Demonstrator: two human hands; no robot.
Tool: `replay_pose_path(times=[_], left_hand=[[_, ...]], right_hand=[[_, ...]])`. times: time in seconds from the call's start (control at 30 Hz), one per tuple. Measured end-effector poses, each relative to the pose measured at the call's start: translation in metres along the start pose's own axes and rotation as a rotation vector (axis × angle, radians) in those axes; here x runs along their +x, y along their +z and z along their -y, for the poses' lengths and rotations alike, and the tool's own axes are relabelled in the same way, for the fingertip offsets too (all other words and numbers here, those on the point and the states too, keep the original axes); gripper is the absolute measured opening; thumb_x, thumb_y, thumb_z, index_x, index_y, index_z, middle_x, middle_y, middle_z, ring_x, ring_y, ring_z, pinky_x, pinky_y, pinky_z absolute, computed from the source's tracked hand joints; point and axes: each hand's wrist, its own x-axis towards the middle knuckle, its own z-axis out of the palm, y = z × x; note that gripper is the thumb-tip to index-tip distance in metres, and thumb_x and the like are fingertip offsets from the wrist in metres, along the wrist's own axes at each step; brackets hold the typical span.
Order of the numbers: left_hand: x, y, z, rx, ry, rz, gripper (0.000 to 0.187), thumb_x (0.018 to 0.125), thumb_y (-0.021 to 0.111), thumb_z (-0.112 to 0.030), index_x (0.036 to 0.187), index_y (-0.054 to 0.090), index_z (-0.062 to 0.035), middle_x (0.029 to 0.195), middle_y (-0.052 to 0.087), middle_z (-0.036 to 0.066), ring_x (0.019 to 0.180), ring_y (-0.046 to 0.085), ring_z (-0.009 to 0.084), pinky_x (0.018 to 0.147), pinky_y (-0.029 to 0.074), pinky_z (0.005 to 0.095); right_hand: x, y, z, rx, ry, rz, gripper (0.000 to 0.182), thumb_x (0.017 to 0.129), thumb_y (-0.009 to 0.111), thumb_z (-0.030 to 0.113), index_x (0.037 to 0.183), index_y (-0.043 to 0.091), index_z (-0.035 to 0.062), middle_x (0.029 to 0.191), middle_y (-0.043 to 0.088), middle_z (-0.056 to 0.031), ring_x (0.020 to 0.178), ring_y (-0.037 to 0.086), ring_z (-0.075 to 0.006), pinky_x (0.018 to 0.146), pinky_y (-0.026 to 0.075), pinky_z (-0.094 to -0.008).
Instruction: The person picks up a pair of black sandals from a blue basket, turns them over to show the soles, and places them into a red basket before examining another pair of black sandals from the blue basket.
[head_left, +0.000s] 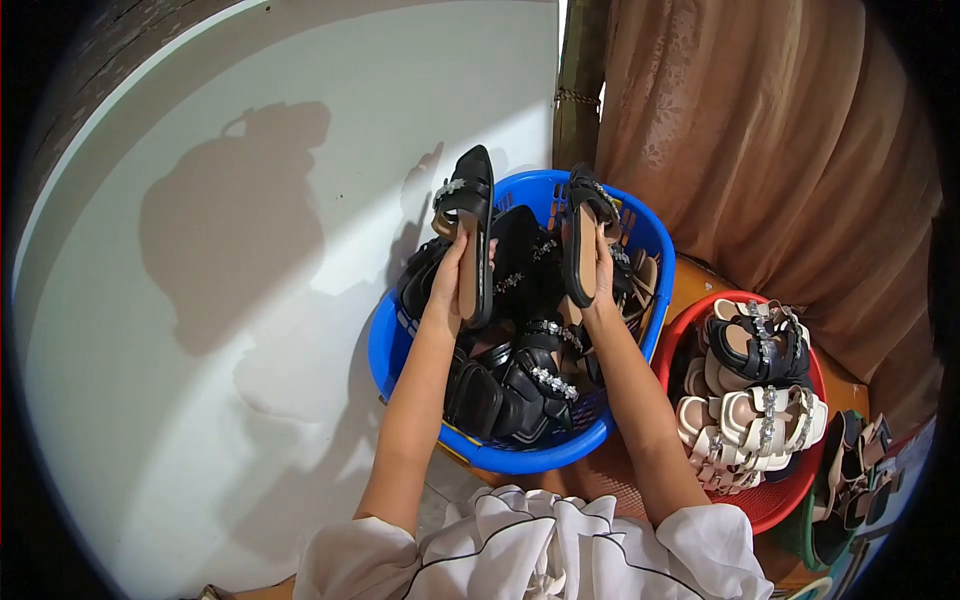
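Observation:
My left hand (452,273) is closed around a black sandal (478,240) with a jewelled strap, held upright with its toe up. In my right hand (601,268) is another black sandal (577,235), also toe up, its jewelled strap facing right. Both are raised over a blue plastic basket (520,458), a short gap apart. Inside the basket lie several black sandals (540,385) with sparkling straps, heaped together. My fingers are partly hidden behind the two raised sandals.
A red basket (757,522) at the right holds white sandals (750,425) and black ones. Beyond it, more sandals (855,470) sit by a green container (808,535). A white wall (330,250) rises on the left, a brown curtain (760,130) at the back right.

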Motion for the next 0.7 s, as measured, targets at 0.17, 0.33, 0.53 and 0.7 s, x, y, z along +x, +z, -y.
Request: replay_pose_path(times=[0.17,0.33,0.53,0.7], left_hand=[[-0.009,0.025,-0.005,0.099,0.089,0.035,0.047,0.088,0.040,-0.034,0.115,0.041,0.0046,0.106,0.054,0.017,0.079,0.059,0.0206,0.072,0.050,0.0281],[-0.009,0.024,-0.005,0.072,0.140,0.167,0.058,0.088,0.031,-0.043,0.121,0.034,0.0049,0.117,0.044,0.024,0.098,0.052,0.0321,0.084,0.044,0.0371],[-0.009,0.022,-0.004,-0.035,0.130,0.253,0.076,0.080,0.034,-0.059,0.128,0.025,-0.0016,0.123,0.037,0.026,0.105,0.045,0.0388,0.089,0.039,0.0432],[-0.011,0.022,-0.004,-0.090,0.126,0.192,0.080,0.076,0.033,-0.066,0.127,0.028,-0.0040,0.123,0.039,0.022,0.107,0.044,0.0390,0.090,0.037,0.0446]], right_hand=[[-0.002,0.012,-0.003,-0.027,-0.024,0.008,0.041,0.084,0.049,0.028,0.114,0.045,0.0006,0.103,0.056,-0.0147,0.091,0.057,-0.0244,0.077,0.050,-0.0338],[-0.005,0.006,0.000,-0.259,-0.017,0.005,0.042,0.080,0.050,0.031,0.112,0.046,0.0025,0.104,0.056,-0.0125,0.094,0.056,-0.0241,0.082,0.045,-0.0349],[-0.009,0.014,-0.006,-0.276,-0.054,0.076,0.044,0.080,0.051,0.036,0.112,0.046,0.0064,0.104,0.057,-0.0099,0.095,0.055,-0.0231,0.082,0.045,-0.0355],[-0.009,0.010,-0.003,-0.146,-0.043,0.118,0.056,0.079,0.049,0.049,0.116,0.044,0.0070,0.113,0.050,-0.0116,0.103,0.049,-0.0258,0.087,0.041,-0.0374]])
